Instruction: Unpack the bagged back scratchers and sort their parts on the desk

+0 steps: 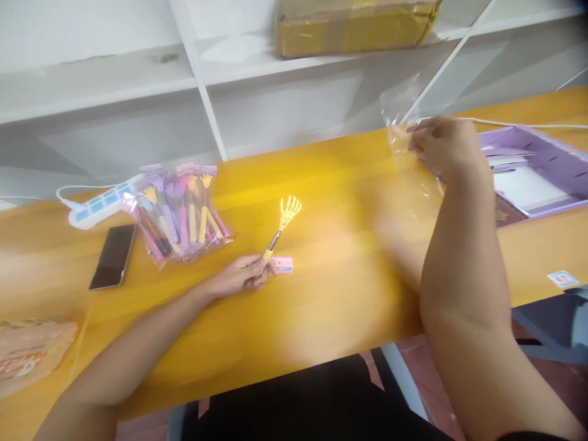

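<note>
My left hand (245,274) is closed round the yellow handle of a back scratcher (274,240), whose hand-shaped yellow head points up and away from me. A small pink printed card (283,264) shows just beside those fingers; I cannot tell whether the hand holds it too. Over at the right, my right hand (443,144) pinches a clear plastic bag (399,125), which hangs from the fingers and is blurred. To the left of the scratcher lies a clear bag of several back scratchers (184,214) in yellow, purple and pink.
A white power strip (103,202) and a dark phone (113,256) lie at the left. An orange-printed packet (34,352) is near the left edge. A purple box (558,153) with papers stands at the right, near a small sticker (563,278). Above, a cardboard box (356,27) rests on a white shelf.
</note>
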Action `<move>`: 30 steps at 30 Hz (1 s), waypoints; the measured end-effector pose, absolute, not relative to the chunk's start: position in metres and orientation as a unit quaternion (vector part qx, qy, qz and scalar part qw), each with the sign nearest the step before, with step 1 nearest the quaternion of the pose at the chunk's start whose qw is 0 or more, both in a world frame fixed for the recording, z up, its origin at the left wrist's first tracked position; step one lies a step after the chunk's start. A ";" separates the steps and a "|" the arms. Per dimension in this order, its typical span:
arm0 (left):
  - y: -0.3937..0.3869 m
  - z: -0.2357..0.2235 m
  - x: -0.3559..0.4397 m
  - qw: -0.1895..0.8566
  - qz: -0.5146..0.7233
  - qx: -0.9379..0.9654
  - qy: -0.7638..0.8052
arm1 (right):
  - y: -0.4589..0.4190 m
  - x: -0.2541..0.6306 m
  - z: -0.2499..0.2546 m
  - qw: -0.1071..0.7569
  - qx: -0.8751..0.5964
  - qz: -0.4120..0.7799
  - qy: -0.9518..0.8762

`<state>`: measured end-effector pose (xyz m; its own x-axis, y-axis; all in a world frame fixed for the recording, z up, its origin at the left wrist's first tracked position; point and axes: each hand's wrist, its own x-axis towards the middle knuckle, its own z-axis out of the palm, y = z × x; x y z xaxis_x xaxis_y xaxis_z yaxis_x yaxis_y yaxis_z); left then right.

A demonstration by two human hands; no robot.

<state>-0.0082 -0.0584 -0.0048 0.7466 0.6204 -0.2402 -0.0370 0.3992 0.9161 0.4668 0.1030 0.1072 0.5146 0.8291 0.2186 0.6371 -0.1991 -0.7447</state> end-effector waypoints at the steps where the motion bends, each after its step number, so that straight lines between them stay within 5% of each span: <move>1: -0.058 -0.004 -0.008 0.784 0.208 0.508 0.291 | 0.102 0.478 0.097 0.361 -0.788 0.128 -0.482; 4: -0.059 -0.003 -0.008 0.780 0.204 0.510 0.299 | 0.101 0.493 0.069 0.282 -0.822 0.127 -0.478; 10: -0.061 -0.008 -0.009 0.774 0.232 0.511 0.292 | 0.117 0.469 0.063 0.322 -0.818 -0.013 -0.476; 14: -0.062 -0.011 -0.008 0.757 0.287 0.504 0.300 | 0.105 0.409 0.091 0.240 -0.689 0.227 -0.645; 20: -0.063 -0.013 -0.007 0.729 0.309 0.522 0.318 | 0.044 0.263 0.082 0.066 -0.254 0.493 -0.830; 30: -0.069 -0.003 -0.005 0.683 0.245 0.559 0.401 | -0.011 0.193 0.042 0.226 -0.305 0.405 -0.832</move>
